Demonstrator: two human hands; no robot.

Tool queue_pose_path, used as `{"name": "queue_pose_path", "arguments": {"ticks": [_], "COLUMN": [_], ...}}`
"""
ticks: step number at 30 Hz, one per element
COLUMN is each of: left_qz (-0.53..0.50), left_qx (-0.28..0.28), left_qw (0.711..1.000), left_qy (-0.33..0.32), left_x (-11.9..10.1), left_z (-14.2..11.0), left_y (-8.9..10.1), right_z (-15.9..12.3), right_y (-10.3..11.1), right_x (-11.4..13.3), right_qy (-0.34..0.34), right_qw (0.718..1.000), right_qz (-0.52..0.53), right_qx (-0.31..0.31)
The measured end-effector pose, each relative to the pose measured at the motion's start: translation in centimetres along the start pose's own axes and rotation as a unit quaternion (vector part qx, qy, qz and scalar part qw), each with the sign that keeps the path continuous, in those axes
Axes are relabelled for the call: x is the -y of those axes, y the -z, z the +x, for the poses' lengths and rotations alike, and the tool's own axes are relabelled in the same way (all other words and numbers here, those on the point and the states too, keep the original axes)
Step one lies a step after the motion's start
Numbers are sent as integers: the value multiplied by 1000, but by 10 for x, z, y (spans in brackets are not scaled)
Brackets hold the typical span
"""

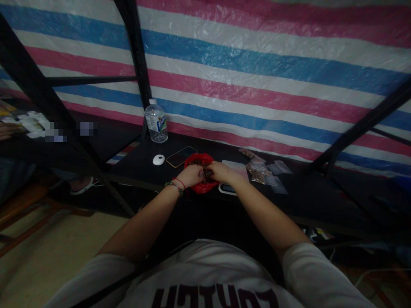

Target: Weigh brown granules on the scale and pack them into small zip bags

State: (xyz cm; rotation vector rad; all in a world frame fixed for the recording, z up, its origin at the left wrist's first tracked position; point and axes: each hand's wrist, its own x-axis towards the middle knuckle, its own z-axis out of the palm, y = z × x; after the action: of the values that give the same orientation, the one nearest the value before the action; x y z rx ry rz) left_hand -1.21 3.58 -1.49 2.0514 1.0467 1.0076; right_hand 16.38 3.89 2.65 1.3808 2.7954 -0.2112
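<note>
Both hands are meeting over the red bag, left hand and right hand pinching small brown pieces. Filled clear packets are lying just right, within easy reach.

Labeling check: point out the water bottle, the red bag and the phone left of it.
water bottle (pixel 156 124): head view, on its label, mid-body.
red bag (pixel 192 160): head view, on the upper left rim, clear of the hands.
phone (pixel 181 156): head view, on the middle of its dark screen.
</note>
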Motion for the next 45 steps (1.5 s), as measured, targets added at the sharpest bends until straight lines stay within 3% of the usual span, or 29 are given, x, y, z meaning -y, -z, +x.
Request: {"name": "queue_pose_path", "arguments": {"ticks": [7, 12, 17, 23, 26, 32, 39, 42, 45], "left_qz": [41, 38, 137, 165, 210, 266, 268, 313, 354], "left_qx": [3, -20, 4, 4, 14, 168, 230, 223, 177], "left_qw": [999, 999, 990, 986, 978, 949, 936, 923, 918], "left_qy": [-5, 7, 29, -18, 10, 11, 18, -14, -30], "left_x": [-2, -1, -12, -24, -28, -37, -45, -41, -30], "left_z": [-1, 0, -1, -2, -3, -11, -16, -17, -16], "left_y": [2, 4, 8, 18, 24, 23, 24, 18, 13], "right_z": [1, 2, 4, -2, -6, -11, -13, -13, -12], "right_y": [-7, -18, -30, -27, -18, -6, -3, -3, -2], "right_x": [3, 1, -7, -7, -9, -8, -8, -8, -2], "right_qy": [-1, 3, -21, -56, -55, -2, 24, 18, 6], "right_qw": [998, 994, 979, 955, 965, 993, 998, 999, 1000], "right_qz": [66, 87, 178, 272, 233, 103, 50, 30, 9], "right_qx": [-8, -64, -97, -108, -103, -50, -27, -14, -5]}}
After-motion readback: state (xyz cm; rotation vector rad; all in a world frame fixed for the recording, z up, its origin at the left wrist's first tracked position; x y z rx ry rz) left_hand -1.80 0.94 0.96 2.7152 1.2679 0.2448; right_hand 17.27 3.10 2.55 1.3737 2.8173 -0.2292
